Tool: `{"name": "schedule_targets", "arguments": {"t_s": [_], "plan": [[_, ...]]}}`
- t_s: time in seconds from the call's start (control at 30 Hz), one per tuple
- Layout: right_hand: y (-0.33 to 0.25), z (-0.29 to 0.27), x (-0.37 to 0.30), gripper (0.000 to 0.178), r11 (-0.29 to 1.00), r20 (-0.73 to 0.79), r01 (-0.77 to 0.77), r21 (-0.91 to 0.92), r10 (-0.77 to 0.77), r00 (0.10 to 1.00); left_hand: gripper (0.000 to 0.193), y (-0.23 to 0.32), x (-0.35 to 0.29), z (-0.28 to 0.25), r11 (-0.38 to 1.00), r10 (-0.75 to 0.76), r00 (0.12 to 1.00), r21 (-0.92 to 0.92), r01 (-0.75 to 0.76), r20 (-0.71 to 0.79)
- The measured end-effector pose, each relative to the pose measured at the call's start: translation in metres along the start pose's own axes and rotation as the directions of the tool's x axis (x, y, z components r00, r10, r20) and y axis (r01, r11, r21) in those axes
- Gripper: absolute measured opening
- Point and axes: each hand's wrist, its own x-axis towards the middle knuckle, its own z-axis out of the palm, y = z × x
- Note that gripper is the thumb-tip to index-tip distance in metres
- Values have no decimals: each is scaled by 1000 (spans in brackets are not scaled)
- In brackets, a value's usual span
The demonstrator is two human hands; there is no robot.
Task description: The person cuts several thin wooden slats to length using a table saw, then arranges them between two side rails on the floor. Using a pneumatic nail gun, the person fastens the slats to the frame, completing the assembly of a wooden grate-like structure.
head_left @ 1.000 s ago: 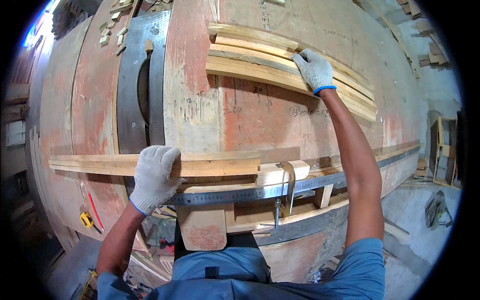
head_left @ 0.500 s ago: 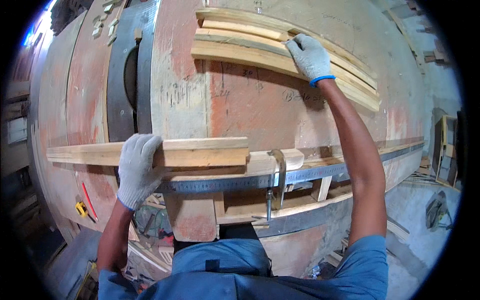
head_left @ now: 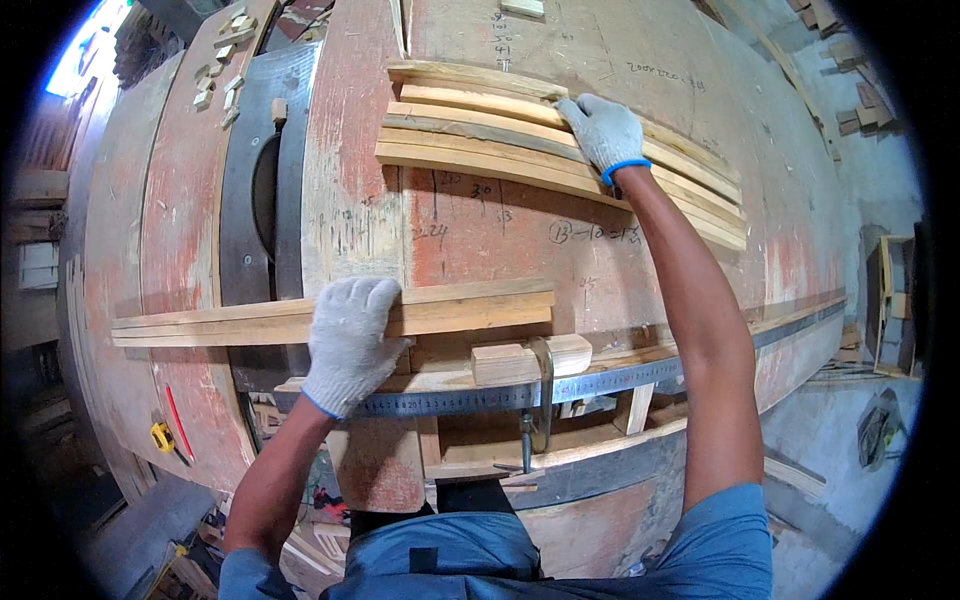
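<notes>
In white work gloves, both my hands are on wooden strips. My left hand (head_left: pixel 352 345) is closed over the near strips (head_left: pixel 470 305), which lie crosswise above the steel ruler (head_left: pixel 440 402). Its fingers wrap over their far edge, and how many strips it grips is partly hidden. Farther off, several long wooden strips (head_left: pixel 480 145) lie side by side at a slant on the worn bench. My right hand (head_left: pixel 605 135) reaches over this group, fingers curled over the farthest strip. A C-clamp (head_left: pixel 543 390) holds a wooden block (head_left: pixel 505 362) at the ruler.
A dark metal plate with a curved saw slot (head_left: pixel 262 200) crosses the bench at left. Small wood offcuts (head_left: pixel 205 95) lie beyond it. A yellow tape measure (head_left: pixel 162 436) and a red pencil (head_left: pixel 178 420) rest at the left. The bench (head_left: pixel 500 225) carries handwritten marks.
My left hand and the near strips have moved right and away from the ruler, uncovering more of the clamped block. My right hand stays on the far strips. The view has shifted slightly.
</notes>
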Motion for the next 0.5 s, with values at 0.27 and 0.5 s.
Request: {"name": "schedule_targets", "arguments": {"t_s": [0.27, 0.5], "plan": [[6, 7, -37, 55, 996, -35, 85, -22, -85, 996, 79, -1, -5, 16, 1000, 2, 1000, -11, -3, -18], [-3, 6, -36, 57, 997, 55, 48, -61, -45, 997, 79, -6, -5, 18, 1000, 14, 1000, -6, -14, -14]]}}
